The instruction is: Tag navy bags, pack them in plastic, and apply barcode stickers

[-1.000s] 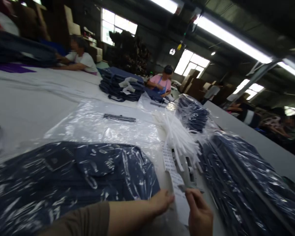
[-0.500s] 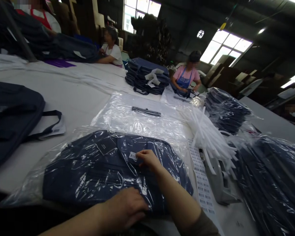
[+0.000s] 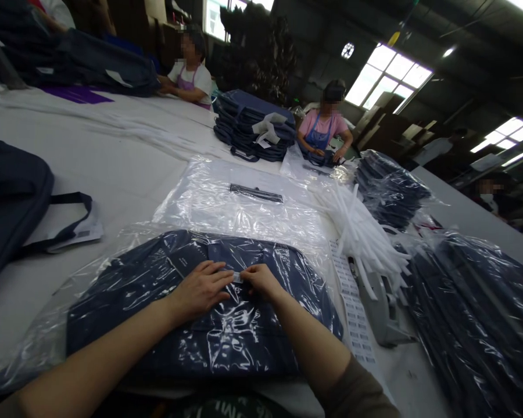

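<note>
In front of me lies a dark navy bag inside a clear plastic bag. A small white barcode label is on the plastic near the middle. My right hand pinches the right edge of that label between thumb and fingers. My left hand rests flat on the plastic, fingers stretched out, its fingertips touching or close to the label's left edge. A dark printed tag shows through the plastic, partly covered by my left hand.
Flat clear bags lie beyond. To the right are a sheet of barcode labels, white strips, a grey tape dispenser and wrapped navy bags. Another navy bag lies left. Co-workers stand across the table.
My left hand has moved up and forward from the near edge of the bag onto the plastic beside the label. My right hand stays at the label. The view has shifted slightly.
</note>
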`<state>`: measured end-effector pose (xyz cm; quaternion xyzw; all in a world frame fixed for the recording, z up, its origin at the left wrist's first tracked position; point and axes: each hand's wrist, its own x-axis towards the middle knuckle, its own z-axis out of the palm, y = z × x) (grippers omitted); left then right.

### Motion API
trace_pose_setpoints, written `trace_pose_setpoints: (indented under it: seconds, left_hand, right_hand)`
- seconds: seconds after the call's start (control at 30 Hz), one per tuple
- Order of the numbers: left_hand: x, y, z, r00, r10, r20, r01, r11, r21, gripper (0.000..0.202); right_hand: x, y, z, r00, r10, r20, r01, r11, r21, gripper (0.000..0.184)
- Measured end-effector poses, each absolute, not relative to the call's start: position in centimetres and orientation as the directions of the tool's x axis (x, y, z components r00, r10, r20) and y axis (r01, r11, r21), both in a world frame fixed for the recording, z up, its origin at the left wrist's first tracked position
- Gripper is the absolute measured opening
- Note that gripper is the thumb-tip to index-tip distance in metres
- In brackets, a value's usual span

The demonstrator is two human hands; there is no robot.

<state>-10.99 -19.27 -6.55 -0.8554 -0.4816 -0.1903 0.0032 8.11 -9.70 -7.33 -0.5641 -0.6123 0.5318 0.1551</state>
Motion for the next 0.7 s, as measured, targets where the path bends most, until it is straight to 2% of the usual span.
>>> trace_pose_setpoints:
  seconds: [0.13, 0.3, 0.37, 0.43, 0.5, 0.53, 0.57, 0.63, 0.7]
  left_hand:
    - [-10.8, -17.8, -7.7, 0.514, 0.836, 0.19, 0.822, -0.544, 0.168, 0.045]
    - [-11.1, -17.4, -8.7, 0.526, 0.835, 0.164, 0.815, -0.549, 0.182, 0.046]
    - [-11.1, -17.5, -8.9, 0.525, 0.836, 0.159, 0.817, -0.547, 0.183, 0.046]
    - [-11.1, -17.6, -9.0, 0.53, 0.833, 0.155, 0.813, -0.552, 0.184, 0.048]
    - [-11.0, -17.5, -9.2, 0.53, 0.833, 0.158, 0.811, -0.552, 0.195, 0.051]
    - [-11.0, -17.4, -9.2, 0.527, 0.835, 0.158, 0.811, -0.55, 0.2, 0.052]
    - [-11.0, -17.4, -9.3, 0.525, 0.837, 0.156, 0.813, -0.547, 0.2, 0.052]
    - [-11.6, -17.7, -9.2, 0.52, 0.84, 0.156, 0.822, -0.542, 0.174, 0.05]
    - [-13.1, -19.0, -9.1, 0.498, 0.845, 0.193, 0.843, -0.525, 0.119, 0.049]
  right_hand:
    - [7.6, -9.4, -7.4, -0.315, 0.857, -0.408, 0.58, -0.167, -0.797, 0.012]
    - [8.2, -10.3, -5.6, -0.309, 0.881, -0.358, 0.679, -0.059, -0.731, 0.017]
    - [8.6, -11.7, -5.0, -0.287, 0.921, -0.262, 0.708, 0.02, -0.706, 0.027]
    - [8.9, -13.3, -5.1, -0.371, 0.925, -0.081, 0.727, 0.235, -0.645, 0.044]
    - [9.0, -14.4, -5.6, -0.554, 0.831, 0.048, 0.699, 0.495, -0.516, 0.058]
    - [9.1, -14.8, -5.9, -0.625, 0.778, 0.064, 0.679, 0.581, -0.449, 0.061]
    - [9.3, -15.1, -6.0, -0.657, 0.751, 0.061, 0.673, 0.621, -0.4, 0.064]
    - [10.4, -16.0, -5.7, -0.614, 0.784, 0.092, 0.706, 0.598, -0.379, 0.065]
    - [12.5, -18.0, -5.2, -0.556, 0.813, 0.174, 0.688, 0.568, -0.451, 0.054]
